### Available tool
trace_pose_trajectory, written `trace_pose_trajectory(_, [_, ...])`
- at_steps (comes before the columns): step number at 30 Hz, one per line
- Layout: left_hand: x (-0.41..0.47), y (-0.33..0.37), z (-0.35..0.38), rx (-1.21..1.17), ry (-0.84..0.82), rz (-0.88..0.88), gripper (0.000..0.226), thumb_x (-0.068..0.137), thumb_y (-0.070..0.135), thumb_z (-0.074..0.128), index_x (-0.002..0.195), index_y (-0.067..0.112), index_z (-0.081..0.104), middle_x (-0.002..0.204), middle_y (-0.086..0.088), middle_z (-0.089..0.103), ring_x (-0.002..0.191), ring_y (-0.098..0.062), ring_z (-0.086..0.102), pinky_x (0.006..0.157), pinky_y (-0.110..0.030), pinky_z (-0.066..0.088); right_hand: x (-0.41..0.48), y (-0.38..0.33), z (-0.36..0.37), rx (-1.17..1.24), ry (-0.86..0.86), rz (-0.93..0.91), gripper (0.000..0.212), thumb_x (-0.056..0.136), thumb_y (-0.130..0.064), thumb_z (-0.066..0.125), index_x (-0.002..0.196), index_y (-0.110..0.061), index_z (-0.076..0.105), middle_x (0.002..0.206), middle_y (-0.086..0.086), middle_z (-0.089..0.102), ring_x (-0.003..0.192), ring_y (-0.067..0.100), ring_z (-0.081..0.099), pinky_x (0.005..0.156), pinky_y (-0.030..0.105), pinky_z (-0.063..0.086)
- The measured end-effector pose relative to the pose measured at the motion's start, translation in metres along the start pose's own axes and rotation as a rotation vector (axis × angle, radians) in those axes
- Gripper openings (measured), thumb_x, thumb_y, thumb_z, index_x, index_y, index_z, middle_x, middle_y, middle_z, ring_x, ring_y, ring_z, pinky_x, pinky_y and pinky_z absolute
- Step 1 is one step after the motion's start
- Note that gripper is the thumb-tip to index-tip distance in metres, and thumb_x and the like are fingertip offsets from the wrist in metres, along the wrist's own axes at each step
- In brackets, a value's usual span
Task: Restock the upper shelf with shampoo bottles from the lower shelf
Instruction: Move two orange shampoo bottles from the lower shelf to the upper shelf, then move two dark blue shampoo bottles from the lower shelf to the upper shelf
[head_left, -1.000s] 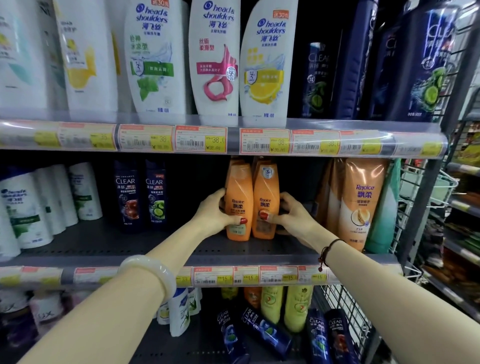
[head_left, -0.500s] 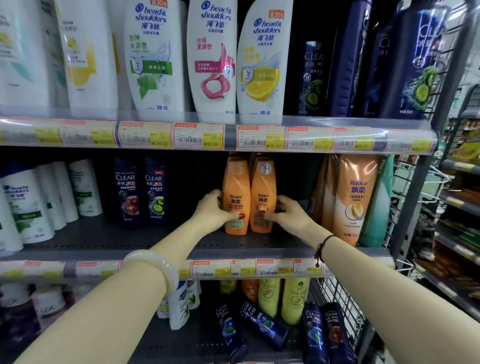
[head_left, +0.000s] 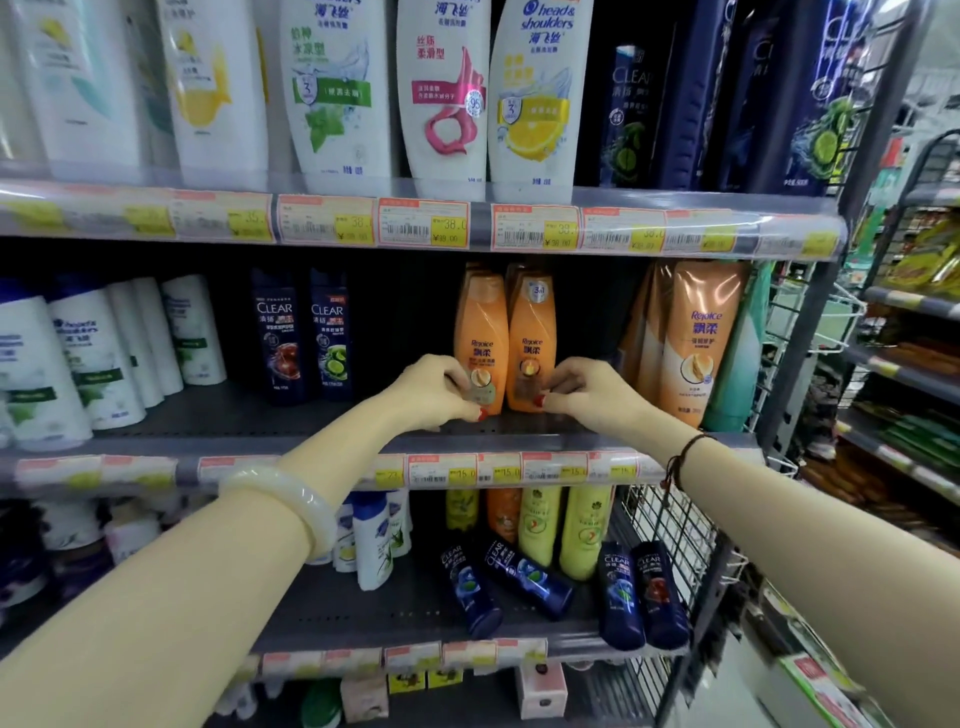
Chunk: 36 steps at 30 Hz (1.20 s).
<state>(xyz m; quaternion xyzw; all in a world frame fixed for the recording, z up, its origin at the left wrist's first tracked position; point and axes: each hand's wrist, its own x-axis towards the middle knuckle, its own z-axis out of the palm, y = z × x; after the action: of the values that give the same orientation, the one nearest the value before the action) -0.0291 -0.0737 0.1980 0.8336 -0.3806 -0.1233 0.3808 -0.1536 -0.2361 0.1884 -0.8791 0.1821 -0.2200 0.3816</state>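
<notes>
Two small orange Rejoice shampoo bottles, one on the left and one on the right, stand upright side by side on the middle shelf. My left hand grips the left bottle low at its base, thumb on the front. My right hand holds the right bottle the same way from the other side. More orange bottles stand behind them, mostly hidden. On the lower shelf, small dark blue Clear bottles lie tipped over, and others stand upright.
Large white Head & Shoulders bottles fill the top shelf. Big Rejoice bottles stand right of my hands, dark Clear bottles to the left. Yellow bottles sit below. A wire side panel closes the shelf's right end.
Both hands have slid down from the sides of the orange bottles to their bases. The view has moved closer and tilted down a little.
</notes>
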Motion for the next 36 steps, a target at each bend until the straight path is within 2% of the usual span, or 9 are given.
trace_pose_trajectory(4, [-0.016, -0.004, 0.001, 0.037, -0.023, 0.065, 0.036, 0.075, 0.015, 0.076, 0.109, 0.007, 0.064, 0.100, -0.007, 0.063, 0.090, -0.020, 0.060, 0.076, -0.028, 0.049, -0.024, -0.017, 0.006, -0.011, -0.188, -0.001, 0.019, 0.084, -0.004, 0.063, 0.103, -0.002, 0.062, 0.070, 0.004, 0.062, 0.052, 0.010, 0.059, 0.047, 0.018, 0.046])
trace_pose_trajectory(7, [-0.027, -0.009, 0.004, 0.033, 0.028, 0.114, 0.028, 0.074, 0.015, 0.077, 0.100, 0.010, 0.066, 0.092, -0.001, 0.064, 0.089, -0.017, 0.062, 0.077, -0.026, 0.050, -0.037, -0.019, 0.015, -0.113, -0.309, 0.000, 0.017, 0.084, -0.006, 0.062, 0.101, -0.007, 0.061, 0.074, 0.000, 0.065, 0.052, 0.004, 0.061, 0.049, 0.018, 0.046])
trace_pose_trajectory(11, [-0.044, -0.013, 0.012, 0.019, 0.078, 0.195, 0.019, 0.074, 0.015, 0.076, 0.091, 0.014, 0.067, 0.086, 0.005, 0.063, 0.082, -0.010, 0.060, 0.073, -0.022, 0.049, -0.051, -0.013, 0.029, -0.157, -0.363, 0.051, 0.010, 0.083, -0.006, 0.061, 0.090, -0.012, 0.060, 0.074, -0.001, 0.064, 0.057, 0.010, 0.063, 0.040, 0.013, 0.040])
trace_pose_trajectory(14, [-0.054, -0.020, 0.023, 0.020, -0.005, 0.171, 0.018, 0.073, 0.014, 0.076, 0.089, 0.011, 0.069, 0.089, -0.003, 0.067, 0.084, -0.015, 0.063, 0.079, -0.030, 0.053, -0.061, -0.007, 0.040, -0.174, -0.381, 0.091, 0.013, 0.082, -0.007, 0.062, 0.094, -0.011, 0.061, 0.075, 0.000, 0.064, 0.062, 0.012, 0.063, 0.044, 0.015, 0.042])
trace_pose_trajectory(17, [-0.062, -0.033, 0.036, 0.081, -0.117, 0.109, 0.022, 0.075, 0.017, 0.075, 0.096, 0.011, 0.069, 0.090, 0.000, 0.064, 0.083, -0.014, 0.060, 0.071, -0.024, 0.049, -0.069, 0.000, 0.052, -0.206, -0.388, 0.119, 0.018, 0.082, -0.007, 0.063, 0.099, -0.007, 0.062, 0.076, 0.003, 0.063, 0.067, 0.017, 0.061, 0.053, 0.021, 0.046])
trace_pose_trajectory(20, [-0.068, -0.051, 0.049, 0.139, -0.216, 0.044, 0.029, 0.077, 0.017, 0.075, 0.102, 0.006, 0.068, 0.091, -0.001, 0.062, 0.085, -0.016, 0.059, 0.070, -0.023, 0.049, -0.076, 0.013, 0.065, -0.250, -0.425, 0.154, 0.019, 0.083, -0.007, 0.062, 0.102, -0.006, 0.060, 0.080, 0.002, 0.061, 0.067, 0.014, 0.060, 0.054, 0.018, 0.047])
trace_pose_trajectory(24, [-0.067, -0.082, 0.065, 0.196, -0.244, -0.080, 0.034, 0.075, 0.017, 0.076, 0.105, 0.003, 0.067, 0.099, -0.007, 0.063, 0.092, -0.021, 0.059, 0.086, -0.036, 0.051, -0.083, 0.038, 0.082, -0.403, -0.439, 0.192, 0.028, 0.082, -0.011, 0.064, 0.107, 0.000, 0.062, 0.087, 0.006, 0.058, 0.080, 0.021, 0.055, 0.060, 0.024, 0.042])
trace_pose_trajectory(31, [-0.064, -0.116, 0.090, 0.225, -0.255, -0.201, 0.036, 0.077, 0.018, 0.076, 0.108, 0.003, 0.065, 0.101, -0.009, 0.064, 0.088, -0.020, 0.056, 0.087, -0.036, 0.050, -0.084, 0.084, 0.102, -0.453, -0.428, 0.295, 0.036, 0.080, -0.018, 0.066, 0.112, -0.003, 0.060, 0.114, 0.016, 0.063, 0.104, 0.031, 0.058, 0.073, 0.027, 0.039])
trace_pose_trajectory(36, [-0.056, -0.130, 0.101, 0.229, -0.266, -0.244, 0.037, 0.077, 0.020, 0.075, 0.109, 0.004, 0.065, 0.105, -0.010, 0.065, 0.089, -0.020, 0.057, 0.087, -0.036, 0.050, -0.072, 0.100, 0.109, -0.463, -0.424, 0.310, 0.033, 0.082, -0.017, 0.064, 0.111, -0.001, 0.061, 0.115, 0.017, 0.063, 0.091, 0.026, 0.055, 0.071, 0.027, 0.040])
